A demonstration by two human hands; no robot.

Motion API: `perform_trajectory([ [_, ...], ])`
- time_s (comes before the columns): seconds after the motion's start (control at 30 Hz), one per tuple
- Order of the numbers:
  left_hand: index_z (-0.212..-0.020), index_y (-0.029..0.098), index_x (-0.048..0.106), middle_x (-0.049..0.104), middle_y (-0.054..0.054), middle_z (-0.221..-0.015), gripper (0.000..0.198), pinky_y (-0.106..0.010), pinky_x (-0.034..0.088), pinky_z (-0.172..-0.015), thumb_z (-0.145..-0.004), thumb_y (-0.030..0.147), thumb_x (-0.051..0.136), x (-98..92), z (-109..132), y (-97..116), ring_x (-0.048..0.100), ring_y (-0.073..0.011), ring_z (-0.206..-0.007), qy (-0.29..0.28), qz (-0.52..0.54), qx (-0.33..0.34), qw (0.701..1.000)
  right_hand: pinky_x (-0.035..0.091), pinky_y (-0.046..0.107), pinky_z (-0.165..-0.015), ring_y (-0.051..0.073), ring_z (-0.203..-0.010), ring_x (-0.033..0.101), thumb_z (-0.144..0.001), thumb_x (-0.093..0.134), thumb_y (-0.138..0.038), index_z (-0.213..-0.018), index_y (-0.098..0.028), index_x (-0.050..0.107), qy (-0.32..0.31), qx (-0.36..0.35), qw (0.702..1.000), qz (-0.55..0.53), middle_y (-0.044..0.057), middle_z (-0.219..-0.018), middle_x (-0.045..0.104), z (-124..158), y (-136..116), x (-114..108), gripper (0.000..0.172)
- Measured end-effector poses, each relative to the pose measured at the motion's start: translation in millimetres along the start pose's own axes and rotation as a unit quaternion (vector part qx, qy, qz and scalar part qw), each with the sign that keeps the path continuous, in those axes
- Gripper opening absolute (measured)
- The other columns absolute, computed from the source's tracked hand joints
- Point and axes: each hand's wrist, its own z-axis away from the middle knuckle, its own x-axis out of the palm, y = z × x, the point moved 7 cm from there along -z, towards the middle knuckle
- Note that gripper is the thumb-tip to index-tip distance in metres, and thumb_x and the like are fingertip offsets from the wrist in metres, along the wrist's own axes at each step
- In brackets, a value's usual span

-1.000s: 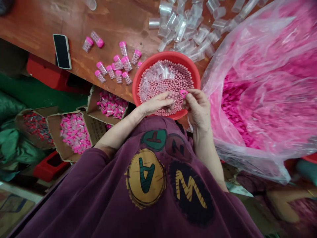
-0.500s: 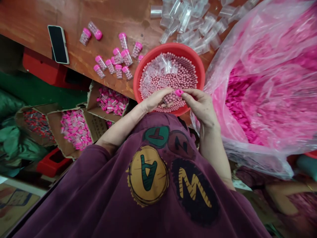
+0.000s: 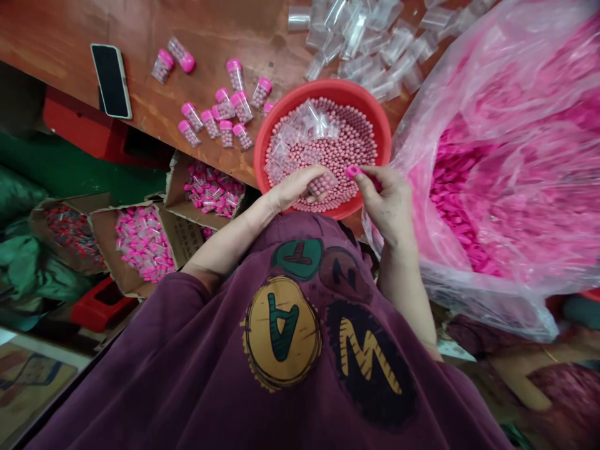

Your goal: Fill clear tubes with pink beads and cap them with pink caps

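Over the near rim of a red basin [image 3: 384, 128], my left hand [image 3: 297, 187] is wrapped round a small clear bottle [image 3: 322, 182] filled with pink beads; its mouth end points right and bears no cap. A bright pink cap [image 3: 353, 172] is pinched between the thumb and forefinger of my right hand [image 3: 387, 197], a short way right of the bottle. More pink seems to show inside my right fingers, too hidden to make out. Below both hands, the basin holds loose pink beads [image 3: 349, 147] and several clear empty bottles [image 3: 300, 128].
Several capped bottles [image 3: 241, 106] and a phone [image 3: 111, 81] lie on the wooden table [image 3: 225, 31]. Clear empty bottles [image 3: 365, 44] are heaped behind the basin. A plastic bag [image 3: 506, 187] of pink caps stands right. Cardboard boxes [image 3: 143, 244] sit lower left; another person's arm [image 3: 520, 375] shows lower right.
My right hand has moved right with the pink cap, away from the bottle. My left hand stays nearly in place, and more of its bottle shows.
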Motion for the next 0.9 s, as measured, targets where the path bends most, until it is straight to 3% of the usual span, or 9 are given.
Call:
perform_trajectory([
  [0.17, -0.102, 0.019, 0.071, 0.076, -0.006, -0.094, 0.033, -0.030, 0.062, -0.076, -0.114, 0.050, 0.073, 10.0, 2, 0, 0.076, -0.0175, -0.087, -0.020, 0.038, 0.011, 0.999, 0.070, 0.051, -0.099, 0.029, -0.104, 0.083, -0.116, 0.065, -0.078, -0.120, -0.027, 0.092, 0.010, -0.002, 0.995, -0.100, 0.010, -0.110, 0.088, 4, -5, 16, 0.058],
  [0.3, -0.107, 0.019, 0.073, 0.077, -0.003, -0.098, 0.033, -0.031, 0.066, -0.089, -0.109, 0.050, 0.085, 13.3, 3, -2, 0.078, -0.0158, -0.091, -0.044, 0.031, 0.041, 0.998, 0.071, 0.053, -0.109, 0.030, -0.114, 0.084, -0.114, 0.068, -0.080, -0.128, -0.029, 0.091, 0.016, 0.010, 0.993, -0.115, 0.009, -0.123, 0.091, 6, -6, 15, 0.057],
  [0.53, -0.121, 0.019, 0.075, 0.076, -0.002, -0.100, 0.025, -0.028, 0.063, -0.084, -0.115, 0.044, 0.078, 24.1, 4, -3, 0.073, -0.0126, -0.085, -0.026, 0.029, 0.053, 0.998, 0.071, 0.051, -0.096, 0.027, -0.100, 0.081, -0.122, 0.063, -0.057, -0.131, -0.030, 0.091, 0.037, -0.061, 0.994, -0.081, 0.008, -0.109, 0.085, 12, -25, 11, 0.040],
  [0.73, -0.121, 0.020, 0.074, 0.071, -0.001, -0.097, 0.024, -0.028, 0.056, -0.074, -0.118, 0.044, 0.074, 34.4, 8, -2, 0.064, -0.0117, -0.076, 0.014, 0.013, 0.086, 0.996, 0.072, 0.052, -0.095, 0.029, -0.102, 0.080, -0.125, 0.055, -0.053, -0.138, -0.028, 0.088, 0.051, -0.087, 0.995, -0.020, 0.012, -0.112, 0.082, 21, -37, 5, 0.043],
  [0.9, -0.120, 0.021, 0.074, 0.066, 0.001, -0.092, 0.035, -0.026, 0.053, -0.069, -0.116, 0.056, 0.078, 37.6, 10, 10, 0.061, -0.0108, -0.073, 0.001, 0.023, 0.122, 0.992, 0.074, 0.055, -0.099, 0.031, -0.107, 0.082, -0.123, 0.056, -0.054, -0.145, -0.033, 0.084, 0.000, -0.120, 0.993, -0.023, 0.012, -0.118, 0.082, 18, -41, -4, 0.041],
])
